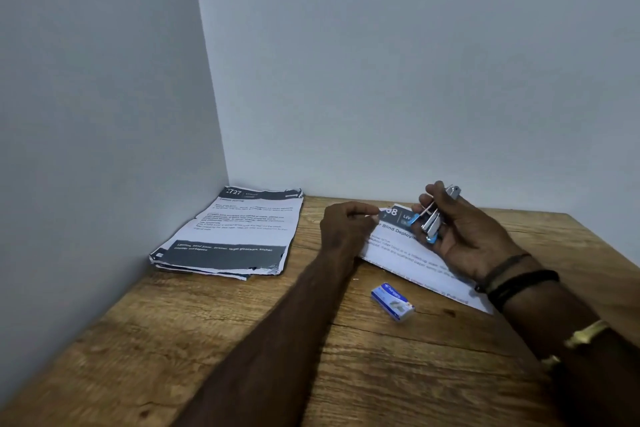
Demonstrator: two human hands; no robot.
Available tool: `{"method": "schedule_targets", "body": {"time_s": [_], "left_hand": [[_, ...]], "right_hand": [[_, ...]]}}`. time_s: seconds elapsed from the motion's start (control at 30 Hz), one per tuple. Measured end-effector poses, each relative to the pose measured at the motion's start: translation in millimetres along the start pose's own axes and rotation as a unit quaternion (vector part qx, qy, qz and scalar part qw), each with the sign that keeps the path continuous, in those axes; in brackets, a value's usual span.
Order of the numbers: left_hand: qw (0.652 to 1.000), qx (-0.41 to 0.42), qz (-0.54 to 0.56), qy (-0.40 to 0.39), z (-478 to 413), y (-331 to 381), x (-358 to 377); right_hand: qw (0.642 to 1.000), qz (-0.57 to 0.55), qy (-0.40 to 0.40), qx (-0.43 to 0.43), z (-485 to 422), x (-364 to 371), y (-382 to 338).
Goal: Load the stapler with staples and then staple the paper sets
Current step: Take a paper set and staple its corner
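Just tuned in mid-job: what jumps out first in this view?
First, right of centre, the right hand holds the opened stapler over a printed sheet, while the left hand beside it pinches what looks like a thin staple strip. Next come the small blue staple box on the wooden table just in front of the hands, and the paper stack in the far-left corner against the wall.

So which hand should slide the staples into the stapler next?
Left. The right hand is busy holding the opened stapler. The left hand sits just beside it, fingertips pinching what looks like a staple strip, so it is probably best placed to feed it in.
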State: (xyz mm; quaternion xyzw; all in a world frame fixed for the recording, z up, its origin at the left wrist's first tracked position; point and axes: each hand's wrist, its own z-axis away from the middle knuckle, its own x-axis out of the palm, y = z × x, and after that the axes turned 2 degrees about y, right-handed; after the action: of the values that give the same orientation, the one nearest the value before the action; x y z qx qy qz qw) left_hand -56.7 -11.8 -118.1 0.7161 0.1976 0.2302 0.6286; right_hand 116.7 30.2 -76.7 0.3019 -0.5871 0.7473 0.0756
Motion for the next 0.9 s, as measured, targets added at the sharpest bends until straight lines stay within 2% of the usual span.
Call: {"method": "schedule_targets", "body": {"time_s": [0.13, 0.23, 0.43, 0.6, 0.73, 0.9], "left_hand": [[0.999, -0.007, -0.049, -0.005, 2.9, -1.0, 2.0], [0.996, -0.002, -0.083, -0.004, 4.1, -1.1, 2.1], [0.993, 0.022, -0.120, 0.008, 8.6, 2.5, 2.8], [0.989, 0.047, -0.137, 0.023, 11.7, 6.6, 3.1], [0.986, 0.063, -0.152, 0.019, 13.8, 8.7, 5.5], [0.980, 0.106, -0.167, 0.011, 16.8, 10.0, 7.0]], "right_hand": [[0.994, 0.101, 0.045, -0.001, -0.5, 7.9, 5.7], [0.989, 0.130, 0.071, 0.028, -0.3, 16.8, 6.4], [0.989, 0.135, 0.015, 0.049, 1.1, 25.6, 1.9], [0.988, 0.142, -0.025, -0.057, -5.9, 28.1, 7.8], [0.954, 0.248, -0.027, -0.164, -11.3, 22.0, 14.6], [0.922, 0.316, -0.051, -0.217, -12.0, 18.0, 17.0]]}}
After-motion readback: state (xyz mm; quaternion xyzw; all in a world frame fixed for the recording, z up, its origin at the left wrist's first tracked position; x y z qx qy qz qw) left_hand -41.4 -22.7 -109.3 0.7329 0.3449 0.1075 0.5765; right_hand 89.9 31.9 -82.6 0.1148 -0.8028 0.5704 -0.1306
